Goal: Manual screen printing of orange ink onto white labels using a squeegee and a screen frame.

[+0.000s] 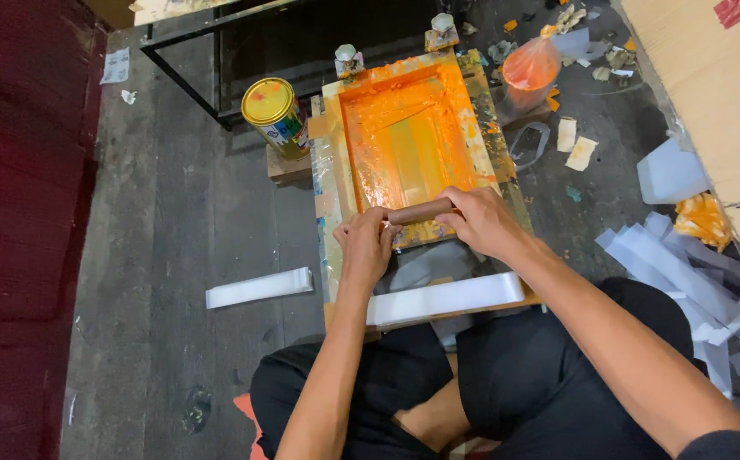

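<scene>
Both hands grip a brown wooden squeegee handle (421, 210) that lies crosswise over the near end of an orange-inked screen-printing frame (404, 136). The left hand (364, 245) has its fingers curled and pressed together around the handle's left end; the fingertips are hidden beneath the wood. The right hand (480, 221) wraps the right end likewise, its fingers closed over the top and its thumb out of sight. The squeegee's blade is hidden behind the handle and hands, so its contact with the mesh cannot be judged.

A stack of white strips (446, 298) lies just before the frame's near edge, partly covered by the left forearm. A second white stack (259, 287) rests apart on the grey floor (174, 221) to the left. A yellow-lidded tin can (274, 115) stands just beside the frame's far left corner, its base hidden behind a wooden block. An orange-stained plastic bag (530, 68) sits near the far right corner. Loose white paper offcuts (676, 264) pile up at the right, partly cut off by the picture's edge. Two hinge clamps (346, 58) hold the frame's far rail; their fixing is hard to make out.
</scene>
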